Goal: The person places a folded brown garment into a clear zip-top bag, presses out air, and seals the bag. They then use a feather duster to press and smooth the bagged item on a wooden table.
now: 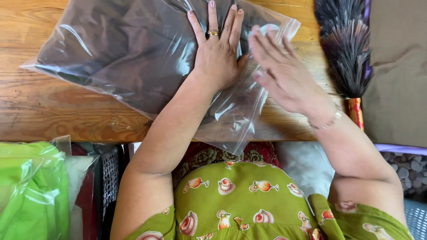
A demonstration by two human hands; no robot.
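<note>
A large clear plastic bag (120, 58) with dark folded cloth inside lies on the wooden table (53, 111). My left hand (217, 51) presses flat on the bag, fingers spread, a gold ring on one finger. My right hand (284, 73) is beside it, palm down and blurred, over the bag's right end near its open edge. It wears a thin bracelet at the wrist. Neither hand grips anything.
A feather duster (346, 49) with dark bristles and a red-gold handle lies at the table's right end. A brown sheet (398, 71) is at the far right. Below the table's edge at the left are bagged green cloth (31, 191) and a dark crate (109, 178).
</note>
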